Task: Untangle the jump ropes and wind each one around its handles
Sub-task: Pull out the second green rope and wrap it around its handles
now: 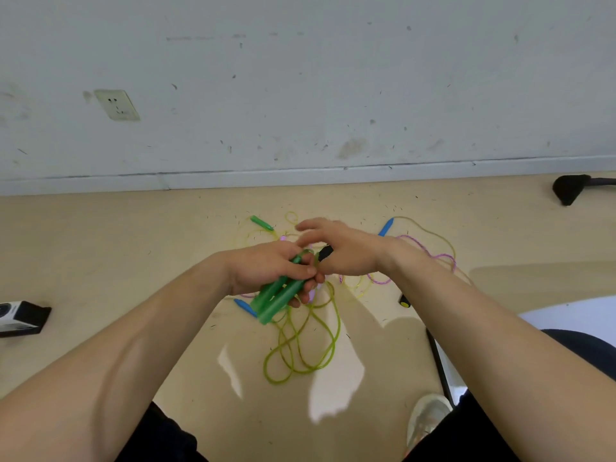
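My left hand (266, 273) grips two green handles (275, 298) held side by side, pointing down and left. Their green rope (301, 348) hangs from them in several loops onto the floor. My right hand (336, 251) is just right of the handles' top ends, fingers curled where the rope meets them; what it pinches is hidden. On the floor behind lie a small green handle (261, 223), a blue handle (386, 227), another blue handle (245, 306), thin yellow rope (358, 290), a purple braided rope (433, 258) and a black handle (325, 252).
A wall with a socket (116, 105) rises behind the floor. A camera on a black block (20, 317) lies at the left. A black chair foot (568, 188) is at far right. My shoe (428, 418) and dark trouser legs are at the bottom. A black-yellow handle tip (404, 301) lies nearby.
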Demonstrator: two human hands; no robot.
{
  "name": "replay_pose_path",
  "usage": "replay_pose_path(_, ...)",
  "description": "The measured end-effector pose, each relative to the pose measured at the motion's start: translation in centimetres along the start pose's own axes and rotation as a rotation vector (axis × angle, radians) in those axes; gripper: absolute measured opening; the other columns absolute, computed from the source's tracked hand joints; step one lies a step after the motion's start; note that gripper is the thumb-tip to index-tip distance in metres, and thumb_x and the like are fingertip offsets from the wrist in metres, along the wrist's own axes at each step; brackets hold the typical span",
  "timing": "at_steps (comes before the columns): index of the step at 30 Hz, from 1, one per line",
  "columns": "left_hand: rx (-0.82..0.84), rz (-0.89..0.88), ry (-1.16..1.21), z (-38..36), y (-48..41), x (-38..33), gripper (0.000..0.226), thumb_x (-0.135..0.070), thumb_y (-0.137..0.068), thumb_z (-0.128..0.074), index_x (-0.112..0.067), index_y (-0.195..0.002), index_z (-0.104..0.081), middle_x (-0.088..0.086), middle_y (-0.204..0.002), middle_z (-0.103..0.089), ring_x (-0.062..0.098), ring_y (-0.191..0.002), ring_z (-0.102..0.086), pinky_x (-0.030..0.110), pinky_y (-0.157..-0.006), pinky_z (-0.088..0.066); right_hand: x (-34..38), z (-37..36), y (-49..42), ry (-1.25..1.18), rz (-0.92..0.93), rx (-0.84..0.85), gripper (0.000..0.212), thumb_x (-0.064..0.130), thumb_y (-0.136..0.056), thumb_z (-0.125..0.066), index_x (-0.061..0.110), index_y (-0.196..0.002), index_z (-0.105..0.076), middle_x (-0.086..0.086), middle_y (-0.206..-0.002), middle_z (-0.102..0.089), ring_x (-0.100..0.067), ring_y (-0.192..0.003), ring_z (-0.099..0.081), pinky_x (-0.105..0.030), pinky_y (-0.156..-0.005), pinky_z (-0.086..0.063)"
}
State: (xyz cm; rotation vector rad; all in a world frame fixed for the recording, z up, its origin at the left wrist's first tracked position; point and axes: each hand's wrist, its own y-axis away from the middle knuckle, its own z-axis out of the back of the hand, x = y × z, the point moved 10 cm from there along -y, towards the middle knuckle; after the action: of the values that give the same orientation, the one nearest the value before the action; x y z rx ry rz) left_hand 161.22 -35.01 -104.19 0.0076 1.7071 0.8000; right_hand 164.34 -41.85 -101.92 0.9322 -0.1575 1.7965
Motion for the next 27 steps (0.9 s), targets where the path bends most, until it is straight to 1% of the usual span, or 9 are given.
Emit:
replay_pose_path(2,0.067,0.023,-0.017,-0.6,0.3,0.1,0.014,-0.015,-0.097,-0.054,-0.002,-0.096,-0.06,0.003,-0.078,-0.063,0.019,-0.072,-0.061,0.036,-0.074,-0.053,-0.2,-0.9,0.1,-0.066,-0.022,0.09,0.028,0.016,-0.083,-0.064,0.027,-0.109,-0.067,0.018,-0.109,-0.063,-0.005,-0.1,-0.056,-0.025,-0.087,-0.041)
replay_pose_path(4,0.082,0.028,-0.062,-0.7,0.6,-0.1,0.014,-0.012,-0.101,-0.051,0.0,-0.101,-0.057,0.0,-0.075,-0.063,0.019,-0.071,-0.06,0.035,-0.073,-0.053,-0.9,-1.0,0.4,-0.111,-0.062,0.135,0.012,0.021,-0.084,-0.06,0.016,-0.089,-0.069,0.013,-0.078,-0.063,-0.006,-0.079,-0.057,-0.026,-0.077,-0.041)
replay_pose_path(7,0.041,0.046,-0.1,0.0,0.9,0.1,0.014,-0.009,-0.103,-0.048,0.001,-0.104,-0.058,-0.001,-0.073,-0.062,0.019,-0.07,-0.06,0.035,-0.073,-0.054,-1.2,-0.8,0.6,-0.3,-0.074,0.158,0.018,0.024,-0.081,-0.058,0.009,-0.077,-0.067,-0.006,-0.071,-0.065,-0.018,-0.074,-0.063,-0.033,-0.08,-0.045)
replay_pose_path(9,0.021,0.054,-0.1,0.6,1.0,0.3,0.014,-0.01,-0.102,-0.051,0.001,-0.105,-0.06,0.001,-0.074,-0.06,0.021,-0.071,-0.059,0.036,-0.075,-0.052,-0.7,0.0,0.8,-0.424,-0.046,0.122,0.022,0.025,-0.082,-0.055,0.008,-0.078,-0.069,-0.007,-0.062,-0.052,-0.022,-0.064,-0.053,-0.035,-0.074,-0.043)
replay_pose_path(11,0.007,0.05,-0.081,1.0,1.0,0.4,0.013,-0.008,-0.1,-0.054,0.002,-0.104,-0.062,0.004,-0.077,-0.061,0.022,-0.073,-0.059,0.038,-0.079,-0.052,-0.7,1.0,0.8,-0.492,-0.036,0.061,0.025,0.018,-0.092,-0.052,0.002,-0.088,-0.071,-0.006,-0.062,-0.045,-0.018,-0.057,-0.042,-0.03,-0.064,-0.042)
replay_pose_path(15,-0.061,0.008,-0.114,1.8,0.8,0.1,0.015,-0.004,-0.098,-0.056,-0.005,-0.107,-0.068,0.007,-0.089,-0.072,0.024,-0.09,-0.067,0.045,-0.097,-0.05,-0.7,1.2,0.8,-0.488,-0.022,0.026,0.017,0.013,-0.097,-0.058,0.002,-0.099,-0.07,-0.003,-0.062,-0.06,-0.019,-0.06,-0.046,-0.025,-0.057,-0.041)
replay_pose_path(20,-0.077,0.001,-0.055,1.8,0.6,0.2,0.029,-0.024,-0.098,-0.057,-0.006,-0.118,-0.067,0.012,-0.104,-0.072,0.02,-0.102,-0.067,0.037,-0.094,-0.047,-0.8,1.5,0.6,-0.391,-0.024,-0.03,0.007,0.012,-0.092,-0.066,0.012,-0.088,-0.071,-0.009,-0.071,-0.069,-0.011,-0.058,-0.05,-0.025,-0.058,-0.042)
replay_pose_path(24,-0.087,0.016,0.153,1.2,0.3,0.4,0.036,-0.021,-0.106,-0.04,0.001,-0.122,-0.064,0.017,-0.104,-0.07,0.031,-0.104,-0.065,0.034,-0.085,-0.053,-0.9,3.0,0.5,-0.404,0.021,-0.158,0.003,0.01,-0.085,-0.076,0.009,-0.086,-0.073,-0.009,-0.07,-0.066,-0.014,-0.067,-0.059,-0.037,-0.07,-0.05)
replay_pose_path(27,-0.091,-0.001,0.224,0.7,0.2,0.3,0.035,-0.016,-0.106,-0.038,0.002,-0.123,-0.062,0.01,-0.096,-0.069,0.031,-0.106,-0.067,0.033,-0.082,-0.056,-0.9,3.7,0.6,-0.512,0.062,-0.212,0.011,0.0,-0.081,-0.078,0.005,-0.088,-0.071,-0.011,-0.076,-0.065,-0.013,-0.067,-0.062,-0.029,-0.072,-0.053)
